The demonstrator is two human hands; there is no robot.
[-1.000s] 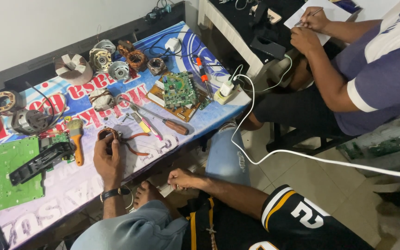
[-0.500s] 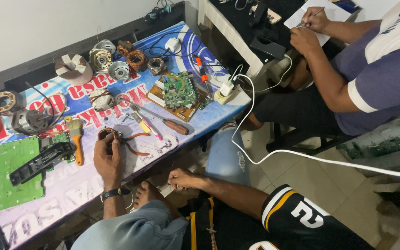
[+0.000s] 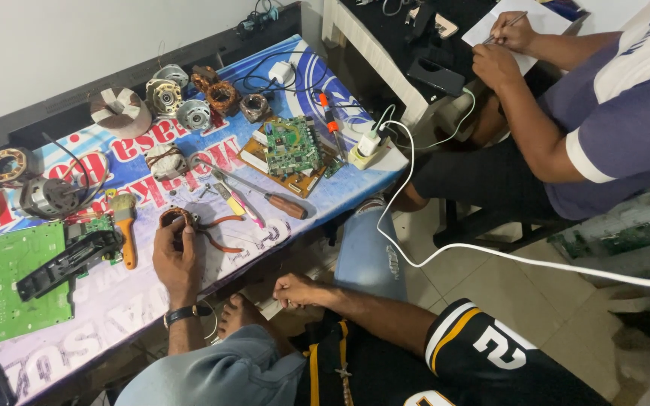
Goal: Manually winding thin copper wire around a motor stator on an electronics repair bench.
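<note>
My left hand, with a dark watch on the wrist, rests on the printed table cover and grips a small copper-wound motor coil. Brown wires trail from the coil to the right. My right hand hangs below the table's front edge, beside my bare foot, with its fingers curled shut. A small white thing lies just under the right hand; whether the hand touches it is unclear.
A brush, a green board with a black part, a screwdriver, a circuit board and several motor parts lie on the table. A white cable crosses the floor. Another seated person writes on paper at the right.
</note>
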